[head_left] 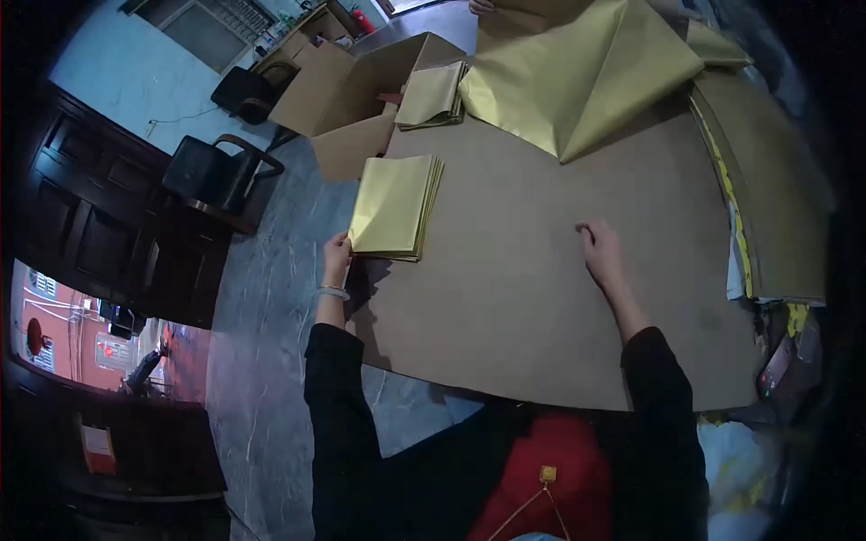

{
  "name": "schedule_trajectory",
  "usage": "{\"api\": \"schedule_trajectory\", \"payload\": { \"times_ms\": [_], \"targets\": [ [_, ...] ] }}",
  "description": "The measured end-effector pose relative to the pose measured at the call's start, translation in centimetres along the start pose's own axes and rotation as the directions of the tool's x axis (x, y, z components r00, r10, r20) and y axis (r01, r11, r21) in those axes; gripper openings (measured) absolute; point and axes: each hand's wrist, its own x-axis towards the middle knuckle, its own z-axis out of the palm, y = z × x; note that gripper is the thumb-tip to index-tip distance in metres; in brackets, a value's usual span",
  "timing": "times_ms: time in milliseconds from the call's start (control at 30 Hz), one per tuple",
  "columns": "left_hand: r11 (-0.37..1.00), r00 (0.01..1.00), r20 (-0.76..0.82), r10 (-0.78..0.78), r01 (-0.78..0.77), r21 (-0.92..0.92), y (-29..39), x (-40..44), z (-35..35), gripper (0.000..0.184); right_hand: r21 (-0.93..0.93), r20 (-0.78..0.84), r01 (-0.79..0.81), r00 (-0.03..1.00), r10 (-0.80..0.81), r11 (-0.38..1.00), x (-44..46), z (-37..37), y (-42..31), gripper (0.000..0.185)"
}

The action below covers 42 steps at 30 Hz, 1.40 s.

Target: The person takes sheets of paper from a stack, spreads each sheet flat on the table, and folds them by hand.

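Observation:
My left hand point(336, 260) pinches the near left corner of a stack of folded gold paper point(392, 206) at the left edge of the cardboard-covered table point(505, 316). A pale band circles that wrist. Over the right half of the table is my right hand point(603, 248), its fingers loosely bent, thumb and forefinger apart, with nothing between them. Beyond the first stack lies a second gold paper stack point(430, 95). A large creased gold sheet point(577, 77) spreads across the far side, with another person's hand point(481, 6) at its top edge.
An open cardboard box point(356, 95) stands past the table's far left corner. Layered gold-brown sheets point(767, 180) border the right side. On the floor to the left are black armchairs point(212, 176) and dark wooden doors point(108, 207). A red stool point(564, 469) shows below me.

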Motion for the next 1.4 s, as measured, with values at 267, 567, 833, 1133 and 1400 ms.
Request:
{"api": "schedule_trajectory", "payload": {
  "times_ms": [267,567,833,1133,1400],
  "targets": [
    [0.943,0.966,-0.109,0.236,-0.2,0.268,-3.5,2.0,0.8,0.03,-0.031,-0.004,0.016,1.0,-0.016,0.999,-0.1,-0.7,-1.2,0.018],
    [0.538,0.795,-0.113,0.597,-0.291,0.791,6.8,-7.6,3.1,0.033,0.031,-0.057,-0.053,0.997,0.055,0.998,-0.2,1.1,-0.4,0.015],
    [0.561,0.573,0.522,0.631,-0.803,0.203,9.0,-19.7,12.4,0.045,0.043,-0.113,0.071,0.991,-0.066,0.997,-0.2,1.4,-0.5,0.017],
    [0.538,0.612,0.61,0.503,-0.775,0.333,11.3,-25.2,15.5,0.053,0.276,-0.155,0.051,0.988,-0.007,0.96,-1.9,-1.4,-1.8,0.02],
    [0.529,0.623,0.566,0.54,-0.774,0.348,10.2,-24.3,15.8,0.049,0.798,-0.016,-0.192,0.94,0.34,0.571,-11.1,-9.1,-3.2,0.022]
  ]
}}
